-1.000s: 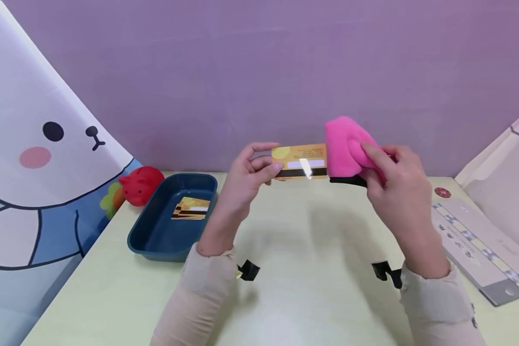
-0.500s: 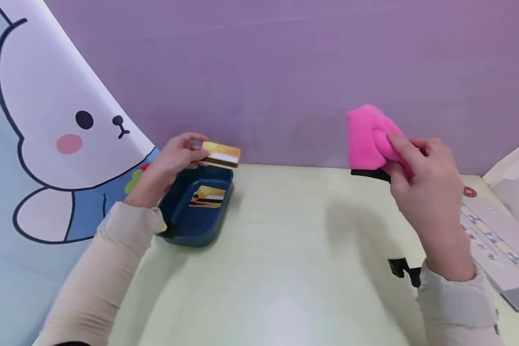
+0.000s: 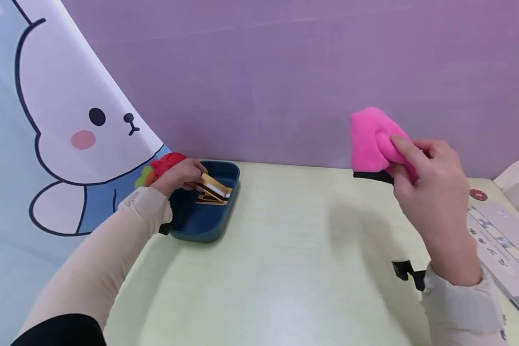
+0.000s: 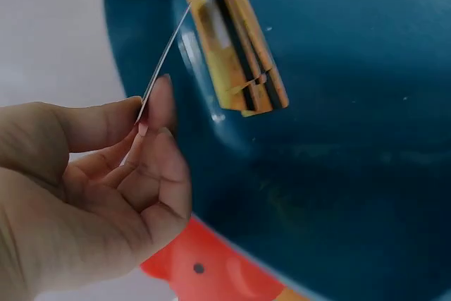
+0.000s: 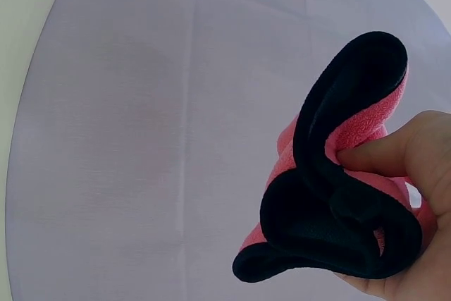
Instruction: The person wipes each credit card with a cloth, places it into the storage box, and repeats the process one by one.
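Observation:
At the back left, my left hand (image 3: 185,174) reaches over the rim of a blue tray (image 3: 199,234) and pinches a gold bank card (image 3: 214,185) with a dark stripe. The left wrist view shows this card (image 4: 162,60) edge-on between thumb and fingers, tilted above a loose stack of similar cards (image 4: 236,47) in the tray. My right hand (image 3: 437,192) holds a bunched pink cloth (image 3: 372,142) with black edging up above the right side of the table. From the right wrist, the cloth's folded black edge (image 5: 317,223) faces the camera, thumb pressed into the pink fabric.
A red piggy bank (image 3: 167,163) sits beside the tray, partly behind my left hand. On the right of the pale table (image 3: 277,269) lie a grey-white box (image 3: 501,250) and a small red poker chip (image 3: 478,194). A purple backdrop (image 3: 259,86) rises behind.
My left hand has carried the card left from beside the pink cloth, then down into the tray over the stack. The right hand keeps holding the cloth; the head view has shifted left.

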### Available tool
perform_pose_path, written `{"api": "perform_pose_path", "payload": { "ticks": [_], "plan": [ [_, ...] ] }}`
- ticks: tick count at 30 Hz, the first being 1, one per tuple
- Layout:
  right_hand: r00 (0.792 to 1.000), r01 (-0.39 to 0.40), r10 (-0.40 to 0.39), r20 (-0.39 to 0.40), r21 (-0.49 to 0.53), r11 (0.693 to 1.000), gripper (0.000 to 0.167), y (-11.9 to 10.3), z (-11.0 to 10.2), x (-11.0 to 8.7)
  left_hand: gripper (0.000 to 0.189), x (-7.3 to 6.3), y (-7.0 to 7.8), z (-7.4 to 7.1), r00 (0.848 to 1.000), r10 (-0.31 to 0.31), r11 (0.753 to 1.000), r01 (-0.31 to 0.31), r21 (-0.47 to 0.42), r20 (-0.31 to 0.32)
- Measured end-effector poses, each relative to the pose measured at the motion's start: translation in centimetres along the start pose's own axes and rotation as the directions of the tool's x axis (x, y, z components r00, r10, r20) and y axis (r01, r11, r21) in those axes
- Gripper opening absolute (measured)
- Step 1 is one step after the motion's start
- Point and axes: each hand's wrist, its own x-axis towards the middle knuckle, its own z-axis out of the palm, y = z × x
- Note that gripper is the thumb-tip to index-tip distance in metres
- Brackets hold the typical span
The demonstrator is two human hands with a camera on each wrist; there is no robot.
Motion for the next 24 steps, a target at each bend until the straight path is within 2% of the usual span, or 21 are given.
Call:
{"api": "perform_pose_path", "payload": {
  "ticks": [6, 12, 15, 17, 18, 20, 22, 24],
  "plan": [
    [1.0, 0.009, -0.009, -0.007, -0.013, 1.0, 0.034, -0.4, -0.1, -0.3, 0.046, 1.1, 0.6, 0.4, 0.996, -0.081, 0.995, 0.079, 0.057, 0.039],
    [1.0, 0.008, -0.007, 0.022, -0.031, 0.999, 0.035, -0.8, -0.5, -0.6, 0.054, 1.4, 1.5, 0.5, 0.985, -0.153, 0.986, 0.147, 0.08, 0.078],
    [0.997, 0.002, 0.002, 0.08, -0.045, 0.999, 0.036, -0.9, -0.7, -0.9, 0.057, 1.3, 1.9, 0.8, 0.98, -0.161, 0.985, 0.152, 0.083, 0.118],
    [0.982, -0.026, 0.038, 0.184, -0.064, 0.998, 0.038, -0.8, -0.7, -0.8, 0.056, 1.1, 2.1, 0.8, 0.984, -0.143, 0.985, 0.13, 0.117, 0.11],
    [0.966, -0.038, 0.058, 0.252, -0.083, 0.996, 0.039, -0.6, -0.7, -0.8, 0.055, 0.9, 2.1, 0.8, 0.987, -0.126, 0.984, 0.111, 0.139, 0.103],
    [0.91, -0.054, 0.103, 0.401, -0.131, 0.99, 0.042, 0.0, -0.4, -0.8, 0.053, 0.5, 2.3, 0.5, 0.994, -0.08, 0.978, 0.064, 0.197, 0.072],
    [0.822, -0.041, 0.14, 0.551, -0.188, 0.981, 0.045, 1.0, 0.2, -1.1, 0.051, -0.3, 2.4, 0.2, 0.999, -0.02, 0.966, 0.011, 0.259, 0.032],
    [0.753, 0.013, 0.128, 0.646, -0.209, 0.978, 0.045, 2.2, 1.1, -1.8, 0.049, -1.1, 2.7, -0.3, 0.999, 0.043, 0.956, -0.041, 0.291, 0.002]
  ]
}}
